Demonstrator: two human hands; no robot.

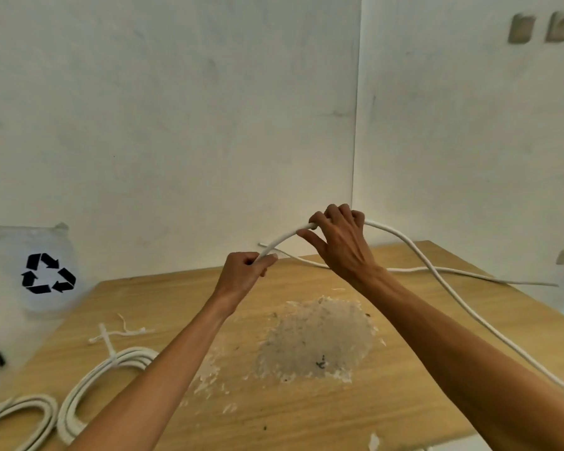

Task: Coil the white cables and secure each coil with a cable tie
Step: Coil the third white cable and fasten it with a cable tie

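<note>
Aloft, white cable [414,252] between gripping hands [341,237]

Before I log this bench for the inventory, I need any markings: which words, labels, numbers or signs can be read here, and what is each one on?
No words, brands or numbers can be read in this view.
Black recycling sign of three chasing arrows, no lettering: on the white bag left of the wooden table.
Wall plates, upper right: blurred, no marking can be made out.
</note>
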